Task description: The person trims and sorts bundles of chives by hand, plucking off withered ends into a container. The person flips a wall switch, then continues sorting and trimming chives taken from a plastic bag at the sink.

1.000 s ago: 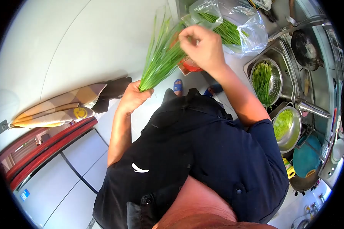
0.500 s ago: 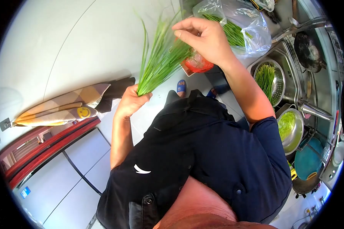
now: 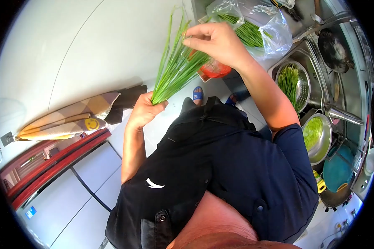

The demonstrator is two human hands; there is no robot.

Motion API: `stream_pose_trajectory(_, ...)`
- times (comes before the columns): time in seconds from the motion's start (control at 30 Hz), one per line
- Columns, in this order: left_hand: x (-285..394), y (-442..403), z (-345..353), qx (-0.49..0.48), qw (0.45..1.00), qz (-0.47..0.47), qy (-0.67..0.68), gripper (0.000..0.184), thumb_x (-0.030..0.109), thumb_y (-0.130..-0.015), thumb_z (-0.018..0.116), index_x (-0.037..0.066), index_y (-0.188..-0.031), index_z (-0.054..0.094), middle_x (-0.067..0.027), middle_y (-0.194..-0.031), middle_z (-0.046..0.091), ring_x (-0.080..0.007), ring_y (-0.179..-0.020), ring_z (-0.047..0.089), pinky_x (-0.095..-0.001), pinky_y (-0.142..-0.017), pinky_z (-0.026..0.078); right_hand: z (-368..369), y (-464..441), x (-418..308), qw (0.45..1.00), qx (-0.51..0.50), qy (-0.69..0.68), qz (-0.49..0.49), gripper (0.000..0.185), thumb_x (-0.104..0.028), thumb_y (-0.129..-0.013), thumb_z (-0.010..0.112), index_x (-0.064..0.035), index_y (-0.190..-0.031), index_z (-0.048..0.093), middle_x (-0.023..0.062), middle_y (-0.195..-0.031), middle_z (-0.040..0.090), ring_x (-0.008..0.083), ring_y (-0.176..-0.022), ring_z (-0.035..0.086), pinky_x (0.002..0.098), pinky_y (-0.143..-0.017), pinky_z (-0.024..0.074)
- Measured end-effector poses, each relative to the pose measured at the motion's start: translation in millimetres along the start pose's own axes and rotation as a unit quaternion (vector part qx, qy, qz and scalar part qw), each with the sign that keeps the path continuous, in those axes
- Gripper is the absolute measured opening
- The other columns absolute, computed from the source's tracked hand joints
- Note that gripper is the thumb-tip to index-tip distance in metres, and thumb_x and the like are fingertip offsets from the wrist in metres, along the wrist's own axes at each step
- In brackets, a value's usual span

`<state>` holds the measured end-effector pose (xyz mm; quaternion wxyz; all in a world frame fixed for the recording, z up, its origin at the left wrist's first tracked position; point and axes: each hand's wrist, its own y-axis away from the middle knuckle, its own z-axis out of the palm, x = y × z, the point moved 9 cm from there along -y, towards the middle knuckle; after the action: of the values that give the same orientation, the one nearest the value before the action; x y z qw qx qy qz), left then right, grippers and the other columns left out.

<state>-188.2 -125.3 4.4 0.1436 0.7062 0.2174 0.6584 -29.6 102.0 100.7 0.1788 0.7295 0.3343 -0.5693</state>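
Note:
A bunch of long green chives (image 3: 176, 74) fans up and to the right from my left hand (image 3: 146, 110), whose fingers are wrapped round its lower end. My right hand (image 3: 216, 40) is at the upper part of the bunch, thumb and forefinger brought close together around the leaf tips. Whether a leaf is pinched there is too small to tell. Beneath the right hand is a bin lined with a red bag (image 3: 217, 69), partly hidden by the leaves. More chives (image 3: 251, 34) lie in a clear plastic bag (image 3: 278, 39) on the counter.
A steel colander (image 3: 304, 85) with green stalks sits in the sink (image 3: 313, 62). Beside it are a steel bowl (image 3: 325, 145) with light green pieces, a teal basin (image 3: 338, 168) and a dark pan (image 3: 334, 50). Cloths (image 3: 70, 116) hang at the left.
The bunch has swung slightly, and its leaves are less blurred. My right hand has shifted a little left from one second ago, its thumb and forefinger now at the tips.

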Motion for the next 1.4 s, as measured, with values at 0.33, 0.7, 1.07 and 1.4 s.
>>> stream_pose_trajectory(0.33, -3, -3, 1, -0.009, 1.0, 0.002, -0.027, 0.01, 0.001, -0.088, 0.07, 0.0, -0.098, 0.071, 0.0075, -0.08, 0.061, -0.0032, -0.073, 0.051, -0.0237, -0.067, 0.045, 7, 3, 7, 0.999, -0.005, -0.034, 0.022, 0.027, -0.024, -0.087, 0.08, -0.0002, -0.099, 0.077, 0.0112, -0.087, 0.077, 0.0161, -0.079, 0.072, 0.0299, -0.075, 0.0555)
stream_pose_trajectory(0.7, -12, -5, -8, 0.008, 1.0, -0.01, -0.019, 0.009, -0.003, -0.087, 0.07, 0.003, -0.094, 0.071, 0.0048, -0.079, 0.063, -0.005, -0.071, 0.053, -0.0236, -0.066, 0.045, 14, 7, 6, 1.0, -0.026, 0.003, 0.008, 0.014, -0.01, -0.09, 0.075, 0.0022, -0.094, 0.072, 0.007, -0.086, 0.075, 0.012, -0.078, 0.072, 0.0264, -0.072, 0.0561)
stream_pose_trajectory(1.07, -8, -4, -7, 0.012, 1.0, 0.001, 0.007, 0.008, -0.002, -0.088, 0.069, 0.001, -0.096, 0.07, 0.0031, -0.077, 0.063, -0.0049, -0.067, 0.053, -0.023, -0.061, 0.043, 19, 14, -24, 0.915, 0.093, 0.33, -0.212, 0.007, -0.013, -0.092, 0.067, -0.0083, -0.093, 0.062, 0.0081, -0.084, 0.066, 0.0305, -0.08, 0.067, 0.0403, -0.069, 0.0529)
stream_pose_trajectory(1.4, -39, 25, -57, 0.065, 0.984, -0.061, 0.157, 0.006, -0.004, -0.088, 0.065, 0.002, -0.086, 0.065, -0.0037, -0.07, 0.06, -0.0052, -0.045, 0.043, -0.0221, -0.04, 0.03, -8, 41, 104, 0.98, 0.18, 0.045, 0.077, 0.016, -0.02, -0.093, 0.07, -0.0045, -0.098, 0.069, 0.0112, -0.089, 0.073, 0.0269, -0.081, 0.071, 0.0353, -0.073, 0.0542)
